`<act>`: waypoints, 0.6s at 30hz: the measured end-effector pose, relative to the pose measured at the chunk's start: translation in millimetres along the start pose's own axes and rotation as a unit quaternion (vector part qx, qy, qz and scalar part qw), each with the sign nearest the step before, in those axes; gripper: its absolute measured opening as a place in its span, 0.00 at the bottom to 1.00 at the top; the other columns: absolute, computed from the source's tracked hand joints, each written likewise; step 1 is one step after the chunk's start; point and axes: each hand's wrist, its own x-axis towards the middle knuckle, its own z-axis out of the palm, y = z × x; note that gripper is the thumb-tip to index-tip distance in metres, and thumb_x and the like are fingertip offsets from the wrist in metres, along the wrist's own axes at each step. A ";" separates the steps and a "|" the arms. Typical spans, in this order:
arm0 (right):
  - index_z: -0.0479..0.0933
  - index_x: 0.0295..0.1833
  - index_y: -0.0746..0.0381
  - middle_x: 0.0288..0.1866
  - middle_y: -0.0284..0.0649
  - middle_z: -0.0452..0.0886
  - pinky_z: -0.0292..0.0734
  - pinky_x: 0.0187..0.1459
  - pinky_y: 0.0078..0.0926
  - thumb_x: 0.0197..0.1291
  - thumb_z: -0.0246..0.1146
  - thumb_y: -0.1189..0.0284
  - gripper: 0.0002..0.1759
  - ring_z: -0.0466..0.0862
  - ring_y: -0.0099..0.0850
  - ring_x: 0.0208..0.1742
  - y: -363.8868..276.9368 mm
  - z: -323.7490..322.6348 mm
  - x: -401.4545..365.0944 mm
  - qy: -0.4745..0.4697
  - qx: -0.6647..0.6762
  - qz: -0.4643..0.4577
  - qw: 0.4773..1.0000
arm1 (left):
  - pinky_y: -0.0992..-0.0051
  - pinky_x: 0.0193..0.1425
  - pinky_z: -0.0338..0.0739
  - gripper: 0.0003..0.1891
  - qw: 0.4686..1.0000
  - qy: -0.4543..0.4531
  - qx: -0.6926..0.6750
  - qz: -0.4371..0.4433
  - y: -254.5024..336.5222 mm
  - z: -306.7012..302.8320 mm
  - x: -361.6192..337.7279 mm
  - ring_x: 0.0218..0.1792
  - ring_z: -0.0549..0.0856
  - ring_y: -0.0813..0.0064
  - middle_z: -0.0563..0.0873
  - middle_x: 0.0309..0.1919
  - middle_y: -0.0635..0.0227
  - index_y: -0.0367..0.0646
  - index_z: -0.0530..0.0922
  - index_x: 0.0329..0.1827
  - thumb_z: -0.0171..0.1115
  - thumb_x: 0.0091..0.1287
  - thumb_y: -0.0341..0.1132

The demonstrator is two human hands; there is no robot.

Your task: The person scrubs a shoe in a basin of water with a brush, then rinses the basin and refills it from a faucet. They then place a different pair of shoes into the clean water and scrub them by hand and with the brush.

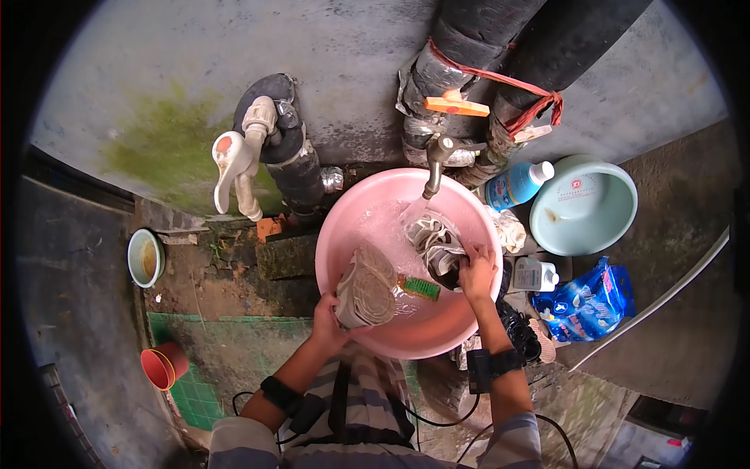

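Note:
A pink basin point(332, 227) with sudsy water stands under a running metal tap point(433, 176). My left hand point(332, 319) is closed on the lower left side of a wet, beige-grey shoe point(367, 291), tilted against the basin's left wall. At the right rim, my right hand point(477, 272) grips a grey, white and black shoe point(434, 244) beneath the stream; its fingertips are partly hidden. Between the two shoes lies a scrub brush point(420, 288) with green bristles. Neither hand touches the brush.
Right of the basin are a blue bottle point(512, 187), a pale green basin point(586, 207), a white bottle point(534, 275) and a blue detergent bag point(590, 301). A white-handled tap point(238, 168) juts from the wall. At left sit a small bowl point(146, 258) and a red bucket point(164, 366).

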 end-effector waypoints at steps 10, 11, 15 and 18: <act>0.72 0.57 0.50 0.58 0.31 0.70 0.55 0.57 0.42 0.44 0.58 0.76 0.28 0.67 0.31 0.59 -10.4 10.8 2.1 0.109 -0.144 -0.245 0.953 | 0.50 0.49 0.75 0.29 1.000 0.018 0.009 0.005 1.3 1.4 -4.5 0.56 0.73 0.58 0.72 0.56 0.61 0.44 0.63 0.61 0.42 0.54 0.42; 0.72 0.56 0.50 0.58 0.30 0.70 0.55 0.57 0.42 0.45 0.57 0.76 0.28 0.67 0.31 0.59 -9.1 11.2 -1.9 0.120 -0.156 -0.278 0.940 | 0.50 0.49 0.75 0.29 1.000 0.022 0.012 0.004 2.0 2.9 -5.2 0.56 0.73 0.58 0.72 0.56 0.61 0.44 0.64 0.61 0.42 0.54 0.42; 0.72 0.56 0.50 0.58 0.33 0.67 0.57 0.54 0.40 0.46 0.56 0.75 0.27 0.65 0.32 0.59 -10.0 16.9 -33.2 0.096 -0.181 -0.309 0.929 | 0.50 0.49 0.74 0.28 1.000 -0.007 0.005 -0.003 1.0 -3.3 -1.2 0.56 0.73 0.58 0.72 0.56 0.61 0.44 0.64 0.61 0.41 0.54 0.42; 0.72 0.55 0.51 0.56 0.34 0.67 0.59 0.52 0.39 0.46 0.58 0.72 0.26 0.66 0.32 0.57 -8.4 21.5 -54.7 0.031 -0.183 -0.302 0.935 | 0.51 0.49 0.75 0.28 1.000 -0.001 0.007 -0.006 1.0 -2.5 -1.2 0.56 0.73 0.59 0.72 0.56 0.61 0.44 0.65 0.61 0.41 0.54 0.42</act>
